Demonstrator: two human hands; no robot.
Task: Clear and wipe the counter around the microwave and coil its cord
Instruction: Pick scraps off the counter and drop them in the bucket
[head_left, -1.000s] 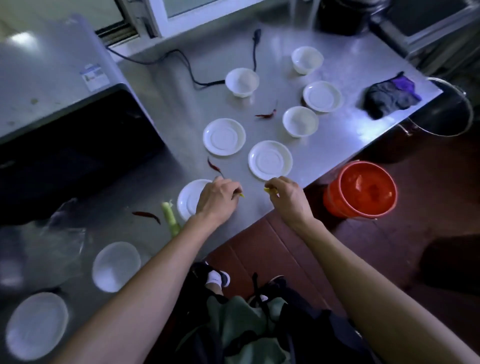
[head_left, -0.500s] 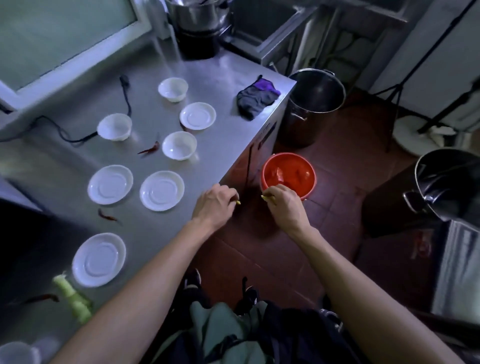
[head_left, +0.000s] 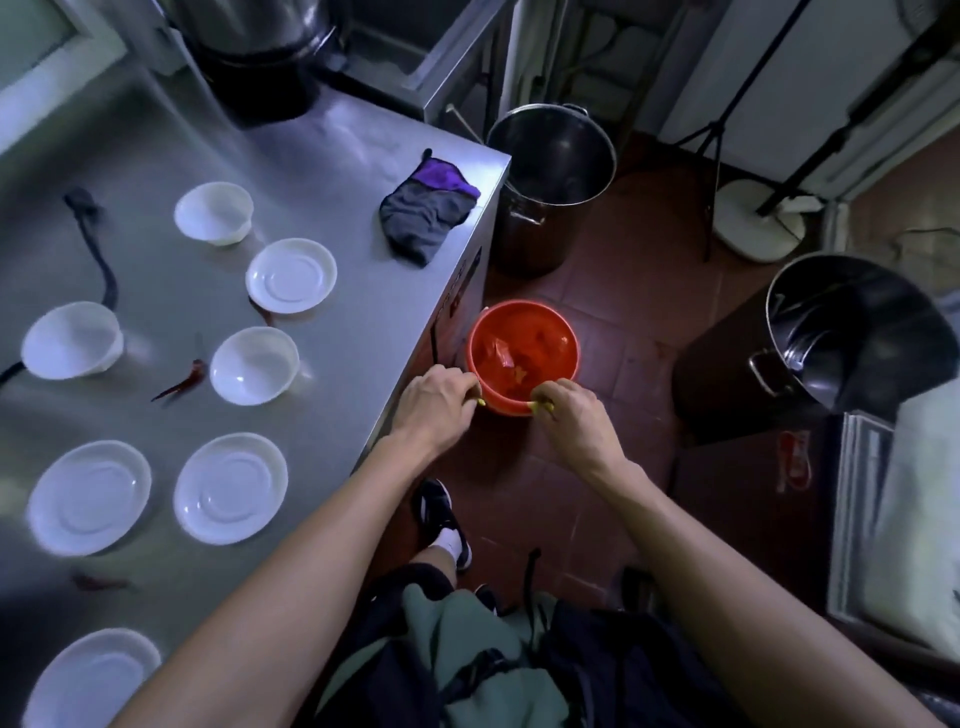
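We take the red bucket (head_left: 523, 357) on the tiled floor as our landmark. Nearest us, both hands hang at its near rim: our left hand (head_left: 435, 405) is curled with a small yellow scrap (head_left: 481, 401) pinched at its fingertips, just outside the rim on the counter side; our right hand (head_left: 571, 410) is curled round another yellow scrap (head_left: 537, 406) right at the rim. The bucket is round, plastic-looking, with reddish bits inside.

Left of the bucket runs the steel counter (head_left: 332, 379), smooth and shiny. On it we count five flat white saucers, three white bowls and three dried red chilies. A dark cord (head_left: 101, 260) lies far left of the bucket, its plug end free, the rest passing behind a bowl. Beyond the bucket, at the counter's far corner, a crumpled grey-and-purple cloth (head_left: 427, 218) rests. Two tall steel pots stand on the floor, one behind the bucket, one to its right.
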